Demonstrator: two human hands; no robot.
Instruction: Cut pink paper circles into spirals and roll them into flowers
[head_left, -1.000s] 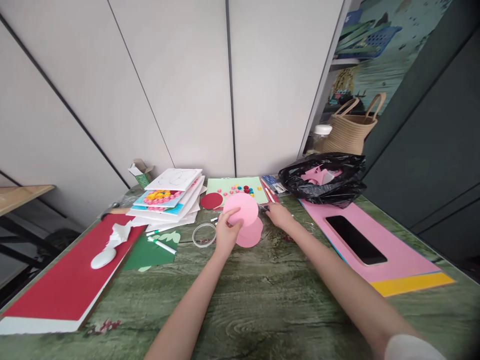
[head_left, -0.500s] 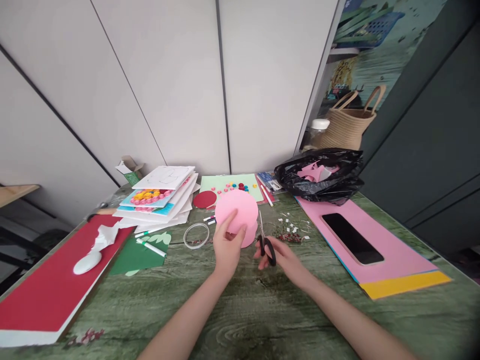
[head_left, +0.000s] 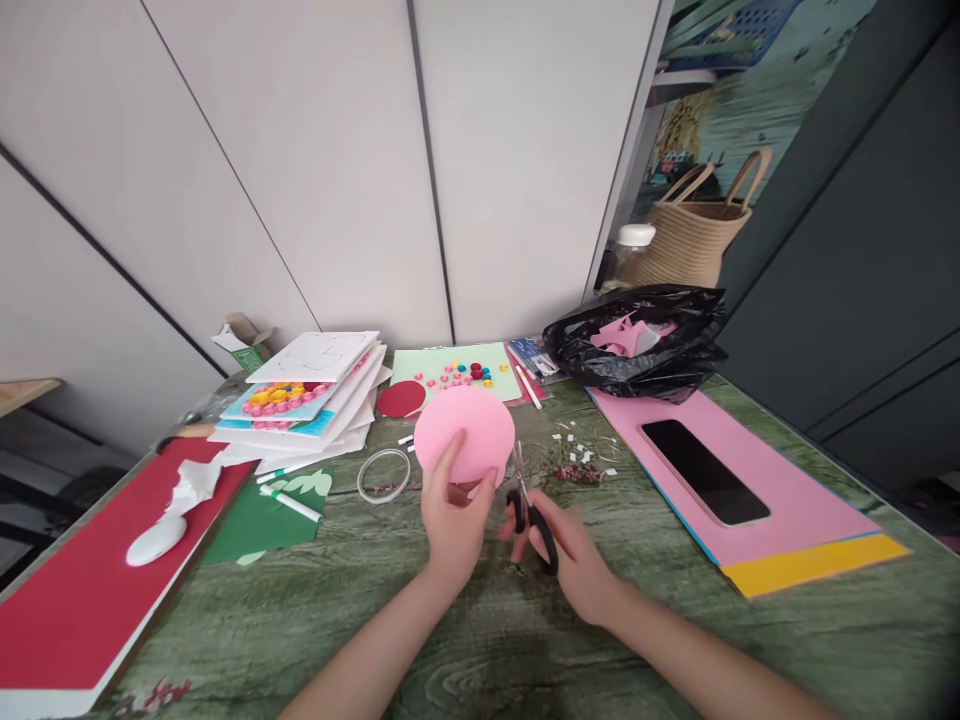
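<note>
My left hand [head_left: 452, 512] pinches the lower edge of a pink foam disc [head_left: 465, 434] and holds it upright over the green table [head_left: 480, 620]. A second pink piece seems to sit behind the disc. My right hand [head_left: 571, 548] grips black-handled scissors [head_left: 531, 510] by the loops, with the blades pointing up beside the disc's right edge. Both hands are close together near the table's middle.
A red sheet [head_left: 90, 590] with a white lump lies left, a stack of boards [head_left: 307, 395] and pens behind it. A tape ring [head_left: 384, 474] lies near my left hand. Right are pink and yellow sheets [head_left: 780, 500] under a phone [head_left: 695, 457], and a black bag [head_left: 637, 350].
My right hand reached toward the back, picked up the scissors and brought them beside the disc. Both hands and the disc have drawn nearer to me.
</note>
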